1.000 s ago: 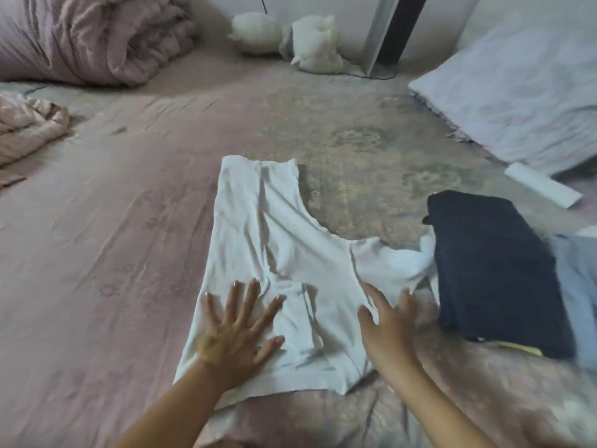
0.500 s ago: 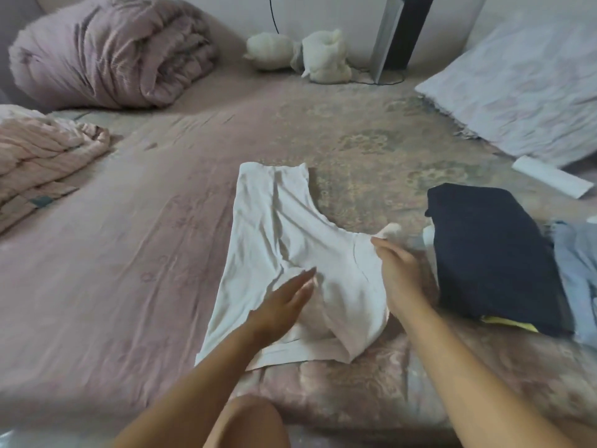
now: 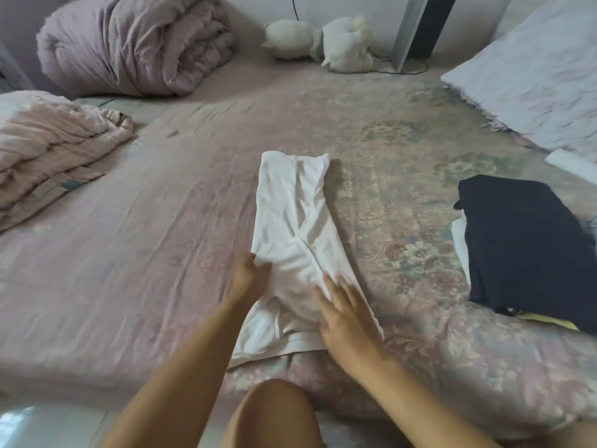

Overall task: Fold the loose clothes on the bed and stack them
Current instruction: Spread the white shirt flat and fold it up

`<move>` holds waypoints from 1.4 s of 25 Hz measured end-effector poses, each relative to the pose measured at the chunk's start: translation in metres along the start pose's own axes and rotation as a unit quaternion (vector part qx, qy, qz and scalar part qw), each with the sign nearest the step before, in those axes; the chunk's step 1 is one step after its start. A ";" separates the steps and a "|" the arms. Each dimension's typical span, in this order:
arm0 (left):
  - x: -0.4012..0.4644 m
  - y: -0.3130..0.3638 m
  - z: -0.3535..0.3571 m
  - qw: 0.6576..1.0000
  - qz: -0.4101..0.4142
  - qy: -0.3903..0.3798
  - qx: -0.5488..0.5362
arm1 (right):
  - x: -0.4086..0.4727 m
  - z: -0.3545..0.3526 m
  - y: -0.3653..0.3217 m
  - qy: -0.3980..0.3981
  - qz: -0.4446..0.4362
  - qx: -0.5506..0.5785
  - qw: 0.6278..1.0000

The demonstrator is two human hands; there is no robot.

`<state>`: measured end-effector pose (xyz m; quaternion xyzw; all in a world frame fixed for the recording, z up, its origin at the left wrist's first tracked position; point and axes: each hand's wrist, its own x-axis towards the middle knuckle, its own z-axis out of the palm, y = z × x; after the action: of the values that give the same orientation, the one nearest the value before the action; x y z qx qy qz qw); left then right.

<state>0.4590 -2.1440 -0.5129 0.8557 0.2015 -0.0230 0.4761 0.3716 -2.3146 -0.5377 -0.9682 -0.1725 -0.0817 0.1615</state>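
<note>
A broad stretch of bare bed sheet (image 3: 122,253) lay open to the left of the white garment (image 3: 297,227), with nothing on it as far as the striped pink quilt (image 3: 48,156) at the left edge. Bare sheet also separated the garment from the dark folded stack (image 3: 523,247) on the right. The far side was hemmed by a rolled mauve duvet (image 3: 135,43), 2 white bundles (image 3: 323,40) and a pillow (image 3: 542,79) at the right corner.

I only get one head view: wide-angle, tilted forward and down over the bed (image 3: 135,253), close above both forearms.
</note>
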 end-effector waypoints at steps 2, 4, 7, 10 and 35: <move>0.007 -0.009 -0.002 0.999 -0.006 0.017 0.028 | 0.000 -0.004 0.015 -0.035 0.030 -0.053 0.998; 0.014 -0.019 -0.007 0.998 -0.026 0.023 0.045 | -0.002 -0.002 0.019 -0.053 0.007 -0.052 0.997; 0.015 -0.025 -0.012 0.993 -0.021 0.039 0.110 | -0.008 0.010 0.012 -0.056 -0.006 -0.045 0.997; 0.008 -0.014 -0.013 0.985 -0.024 0.018 0.168 | -0.013 0.013 0.003 -0.081 0.016 -0.059 0.995; 0.006 -0.024 -0.038 0.960 0.012 0.008 0.279 | 0.037 0.003 0.001 -0.071 -0.067 -0.089 0.991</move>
<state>0.4494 -2.1000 -0.5132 0.9572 0.1802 -0.0658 0.2168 0.4063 -2.3033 -0.5335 -0.9685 -0.2397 -0.0385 0.0558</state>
